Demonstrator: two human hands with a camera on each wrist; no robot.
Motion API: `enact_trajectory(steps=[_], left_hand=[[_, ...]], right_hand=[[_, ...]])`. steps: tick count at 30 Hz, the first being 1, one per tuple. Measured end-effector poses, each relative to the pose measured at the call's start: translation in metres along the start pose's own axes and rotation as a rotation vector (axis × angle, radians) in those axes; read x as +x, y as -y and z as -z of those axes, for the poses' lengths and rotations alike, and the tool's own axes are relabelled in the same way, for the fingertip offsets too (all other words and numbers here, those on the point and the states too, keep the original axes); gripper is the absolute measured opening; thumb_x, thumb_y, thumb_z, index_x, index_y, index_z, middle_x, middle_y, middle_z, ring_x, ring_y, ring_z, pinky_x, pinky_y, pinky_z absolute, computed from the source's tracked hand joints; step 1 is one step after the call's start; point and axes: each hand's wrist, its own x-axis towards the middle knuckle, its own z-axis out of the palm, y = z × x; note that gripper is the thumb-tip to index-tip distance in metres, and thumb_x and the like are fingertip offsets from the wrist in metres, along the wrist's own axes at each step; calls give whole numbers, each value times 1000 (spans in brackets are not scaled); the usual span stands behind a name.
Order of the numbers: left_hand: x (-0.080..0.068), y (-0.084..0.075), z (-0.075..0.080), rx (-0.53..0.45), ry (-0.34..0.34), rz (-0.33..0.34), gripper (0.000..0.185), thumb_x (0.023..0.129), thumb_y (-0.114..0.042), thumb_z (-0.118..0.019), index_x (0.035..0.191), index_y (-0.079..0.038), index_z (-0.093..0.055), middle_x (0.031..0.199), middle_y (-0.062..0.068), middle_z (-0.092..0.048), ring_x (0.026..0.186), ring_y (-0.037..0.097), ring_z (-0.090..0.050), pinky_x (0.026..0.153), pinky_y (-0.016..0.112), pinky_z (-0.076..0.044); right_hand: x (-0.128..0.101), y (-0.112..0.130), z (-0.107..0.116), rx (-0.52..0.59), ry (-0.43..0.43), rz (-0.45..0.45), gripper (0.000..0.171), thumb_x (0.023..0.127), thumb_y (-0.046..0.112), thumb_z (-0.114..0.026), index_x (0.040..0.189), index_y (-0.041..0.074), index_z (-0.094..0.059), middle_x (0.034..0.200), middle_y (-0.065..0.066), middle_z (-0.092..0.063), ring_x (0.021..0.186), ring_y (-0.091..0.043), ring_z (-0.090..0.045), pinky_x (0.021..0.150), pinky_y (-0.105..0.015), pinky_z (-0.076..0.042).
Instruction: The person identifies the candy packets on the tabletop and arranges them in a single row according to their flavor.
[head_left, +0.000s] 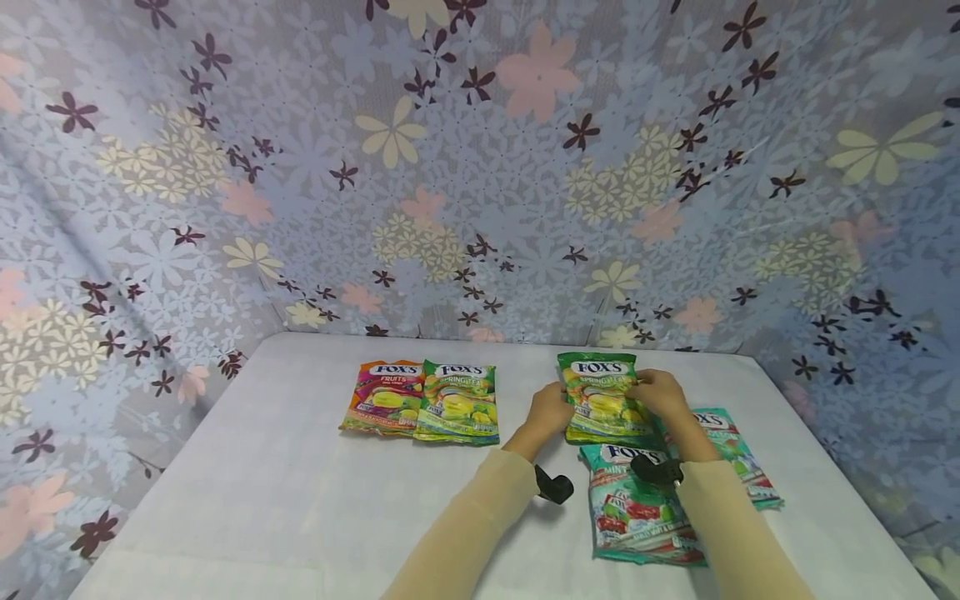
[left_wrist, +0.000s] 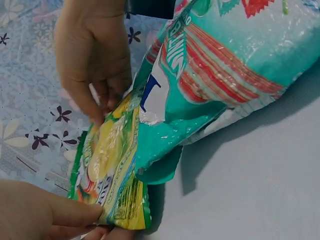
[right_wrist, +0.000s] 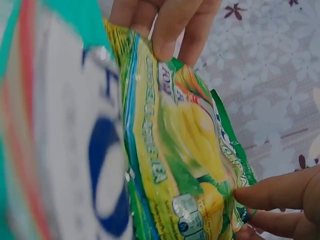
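Note:
A green and yellow Fox's Spring Tea candy bag (head_left: 600, 400) is upright between the two hands at the back right of the table. My left hand (head_left: 550, 408) pinches its left edge, thumb on the printed front, which the left wrist view shows closely. On the opposite edge my right hand (head_left: 663, 396) pinches the same bag, with thumb and fingers on either side in the right wrist view. Just in front of it lies a teal Fox's mint candy bag (head_left: 637, 517). Another teal candy bag (head_left: 738, 458) lies to the right, partly hidden by the right forearm.
On the left, a Fox's Fruits candy bag (head_left: 384, 398) lies beside another Spring Tea bag (head_left: 459, 404), their edges overlapping. The white table (head_left: 285, 492) meets a floral cloth wall (head_left: 480, 208) at the back. Dark wrist camera mounts (head_left: 553, 485) stick out near the forearms.

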Motion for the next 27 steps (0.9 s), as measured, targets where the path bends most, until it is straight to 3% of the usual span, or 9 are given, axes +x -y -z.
enact_trajectory(steps=[6,9,11,13,15,17,20,27], left_hand=[[0,0,10,-28,-54,-10,44,84,6,-56,128,5,-57,122,17,-62,114,33,-58,93,40,-47],[0,1,15,-52,-53,-14,46,86,7,-53,132,5,-54,126,18,-60,76,25,-62,72,35,-51],[0,1,17,-79,-47,-14,48,88,7,-51,135,4,-51,126,19,-60,53,18,-45,56,32,-43],[-2,2,20,-112,-44,-14,47,90,3,-51,137,3,-49,127,19,-59,51,14,-35,54,32,-36],[-4,3,22,-138,-42,-16,45,94,-4,-53,138,2,-48,127,19,-58,60,15,-50,58,33,-43],[-8,4,23,-161,-41,-17,46,96,-13,-55,140,1,-47,130,19,-56,83,21,-62,70,37,-49],[-13,5,26,-186,-56,-24,49,97,-22,-57,140,-1,-45,132,19,-55,108,33,-60,82,45,-50],[-25,8,36,-242,-84,-39,53,93,-19,-62,141,-6,-44,129,20,-57,115,37,-56,81,48,-50]], right_hand=[[2,8,-6,116,34,10,67,95,16,-56,148,-8,-22,145,-37,-27,126,-52,-34,96,-62,-35],[2,12,-10,174,48,-2,73,96,18,-56,152,-3,-14,149,-34,-21,128,-51,-33,94,-61,-36],[0,15,-12,193,40,-6,74,96,18,-56,153,-1,-12,150,-34,-20,128,-50,-33,94,-60,-37],[-2,19,-14,222,30,-2,73,97,17,-54,153,-2,-11,150,-34,-19,129,-50,-32,95,-61,-36],[-5,22,-16,279,22,0,72,97,13,-52,153,-2,-10,150,-33,-20,130,-50,-31,97,-61,-33],[-10,25,-17,335,12,0,71,97,11,-50,153,-1,-9,149,-33,-22,128,-49,-33,97,-61,-33],[-16,28,-21,421,0,-12,71,95,7,-48,154,3,-8,147,-32,-27,124,-47,-37,94,-59,-36],[-32,37,-26,466,-12,4,75,94,6,-49,156,7,-6,147,-33,-28,116,-41,-42,81,-47,-40]])
